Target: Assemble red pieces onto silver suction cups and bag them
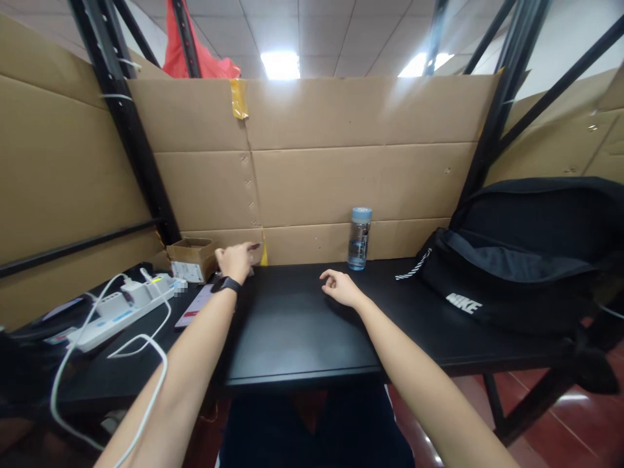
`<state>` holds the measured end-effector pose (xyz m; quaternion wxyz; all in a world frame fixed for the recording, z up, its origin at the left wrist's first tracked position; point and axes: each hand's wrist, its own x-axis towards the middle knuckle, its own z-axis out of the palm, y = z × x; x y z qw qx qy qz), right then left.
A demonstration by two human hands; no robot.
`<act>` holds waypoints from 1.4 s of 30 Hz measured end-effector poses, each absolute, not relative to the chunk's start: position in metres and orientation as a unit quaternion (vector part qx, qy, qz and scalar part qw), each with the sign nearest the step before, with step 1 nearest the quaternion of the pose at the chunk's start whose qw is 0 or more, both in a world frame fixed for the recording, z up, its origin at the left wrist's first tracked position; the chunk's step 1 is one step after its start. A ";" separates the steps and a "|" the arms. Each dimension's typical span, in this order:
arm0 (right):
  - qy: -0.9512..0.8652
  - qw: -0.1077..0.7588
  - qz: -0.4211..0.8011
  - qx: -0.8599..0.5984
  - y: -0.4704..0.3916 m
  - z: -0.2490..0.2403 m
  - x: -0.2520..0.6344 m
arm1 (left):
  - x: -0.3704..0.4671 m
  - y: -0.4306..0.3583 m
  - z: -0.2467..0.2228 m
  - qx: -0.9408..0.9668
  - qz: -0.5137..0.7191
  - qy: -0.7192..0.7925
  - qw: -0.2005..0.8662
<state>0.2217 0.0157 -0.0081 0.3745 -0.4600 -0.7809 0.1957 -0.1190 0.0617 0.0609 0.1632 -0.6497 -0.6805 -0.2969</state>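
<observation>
At the far left of the black table we see a small dark-red object, too small to identify, pinched at the fingertips of the left hand. It sits just in front of the cardboard wall, beside a strip of yellow tape on that wall. The left hand's fingers are curled closed around the object; a black smartwatch wraps the wrist.

Just to the left of that hand stands a small open cardboard box, close against it. Below the wrist a phone lies flat on the table with its screen lit. Farther left a white power strip lies on the table with white chargers plugged in, and a white cable loops from it across the left forearm.

Our right hand rests on the table near the middle, well apart from the left, fingers loosely curled and half open, gripping nothing.

Behind the right hand, against the cardboard, a clear water bottle with a light-blue cap stands upright. To the right a black backpack with white lettering lies on the table, touching the wall.
</observation>
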 end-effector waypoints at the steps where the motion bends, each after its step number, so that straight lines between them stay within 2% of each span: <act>1: -0.777 0.376 0.198 -0.464 0.016 -0.009 0.223 | -0.133 0.067 0.061 -0.639 -0.279 -0.696 0.171; 7: -0.767 0.378 0.190 -0.482 0.015 -0.006 0.224 | -0.171 0.074 0.041 -0.649 -0.182 -0.717 0.180; 10: -0.774 0.356 0.195 -0.486 0.013 -0.004 0.223 | -0.175 0.078 0.036 -0.649 -0.132 -0.739 0.123; 15: -0.778 0.320 0.207 -0.499 0.008 -0.002 0.222 | -0.175 0.083 0.041 -0.645 -0.126 -0.749 0.085; 19: -0.777 0.311 0.211 -0.505 0.006 -0.001 0.222 | -0.167 0.083 0.050 -0.627 -0.072 -0.772 0.071; 23: -0.772 0.310 0.211 -0.514 0.005 0.003 0.223 | -0.157 0.088 0.052 -0.603 -0.040 -0.790 0.105; 31: -0.773 0.293 0.214 -0.521 0.005 0.002 0.227 | -0.100 0.073 0.042 -0.690 -0.107 -0.681 0.220; 34: -0.777 0.282 0.182 -0.532 0.008 0.000 0.229 | -0.064 0.059 0.029 -0.769 -0.156 -0.595 0.173; 38: -0.774 0.273 0.133 -0.556 0.009 0.002 0.236 | -0.025 0.038 0.003 -0.840 -0.154 -0.517 0.056; 42: -0.767 0.223 0.108 -0.591 0.005 0.007 0.245 | -0.016 0.020 -0.020 -0.858 -0.140 -0.495 -0.001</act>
